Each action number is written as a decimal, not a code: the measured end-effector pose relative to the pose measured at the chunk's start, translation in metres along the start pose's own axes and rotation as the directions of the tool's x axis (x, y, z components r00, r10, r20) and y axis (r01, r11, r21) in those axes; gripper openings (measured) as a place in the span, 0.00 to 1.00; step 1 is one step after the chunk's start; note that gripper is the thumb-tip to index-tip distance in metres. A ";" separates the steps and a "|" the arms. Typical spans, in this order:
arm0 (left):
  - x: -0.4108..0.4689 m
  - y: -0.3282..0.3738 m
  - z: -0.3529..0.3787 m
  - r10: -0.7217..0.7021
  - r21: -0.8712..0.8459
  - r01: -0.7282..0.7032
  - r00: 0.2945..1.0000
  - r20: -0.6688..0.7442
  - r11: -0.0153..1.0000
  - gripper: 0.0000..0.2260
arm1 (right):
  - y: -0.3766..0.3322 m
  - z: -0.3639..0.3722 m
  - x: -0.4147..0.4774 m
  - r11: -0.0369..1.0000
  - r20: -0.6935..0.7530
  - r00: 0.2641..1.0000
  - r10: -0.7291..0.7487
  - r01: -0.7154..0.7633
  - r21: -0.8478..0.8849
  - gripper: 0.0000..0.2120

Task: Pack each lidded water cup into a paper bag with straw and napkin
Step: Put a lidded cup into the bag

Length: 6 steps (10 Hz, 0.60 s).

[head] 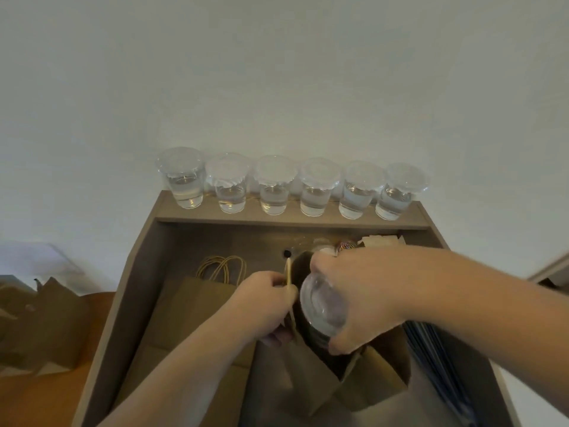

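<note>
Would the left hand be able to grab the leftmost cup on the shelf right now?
Probably not yet: the left hand is pinching the rim of the open bag. The path to the leftmost cup looks free once it lets go.

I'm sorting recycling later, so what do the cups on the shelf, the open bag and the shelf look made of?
Cups: probably clear, glossy plastic; the water shows through the thin walls and lids. Bag: brown matte paper, with sharp creases and folded flaps. Shelf: grey-brown matte board, possibly laminate; no grain is visible, so I can't be sure.
</note>
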<state>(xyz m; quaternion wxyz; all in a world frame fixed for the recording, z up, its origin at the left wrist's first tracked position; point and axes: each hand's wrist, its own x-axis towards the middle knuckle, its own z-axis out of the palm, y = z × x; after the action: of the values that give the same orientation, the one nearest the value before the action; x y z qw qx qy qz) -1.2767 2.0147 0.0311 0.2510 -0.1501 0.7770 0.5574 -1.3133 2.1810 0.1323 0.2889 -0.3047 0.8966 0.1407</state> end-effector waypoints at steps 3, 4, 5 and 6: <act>-0.002 -0.007 0.007 0.073 0.025 -0.074 0.996 0.042 0.997 0.15 | -0.010 0.065 0.095 0.963 0.147 0.978 0.146 -0.106 -0.247 0.31; -0.003 -0.011 0.010 0.074 0.079 -0.078 0.996 0.045 0.994 0.17 | -0.001 0.085 0.105 0.966 0.060 0.966 0.250 -0.245 -0.085 0.19; -0.003 -0.015 0.010 0.055 0.109 -0.056 0.998 0.019 0.992 0.19 | -0.003 0.089 0.111 0.958 0.113 0.966 0.234 -0.209 -0.198 0.23; -0.001 -0.017 0.010 0.055 0.112 -0.054 0.998 -0.010 0.992 0.19 | -0.019 0.090 0.108 0.946 0.019 0.964 0.265 -0.256 -0.201 0.28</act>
<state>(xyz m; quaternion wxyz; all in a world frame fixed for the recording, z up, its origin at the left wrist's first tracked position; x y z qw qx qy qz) -1.2652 2.0189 0.0159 0.2385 -0.1184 0.8123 0.5188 -1.3326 2.1549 -0.0063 0.2565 -0.2073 0.9039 0.2723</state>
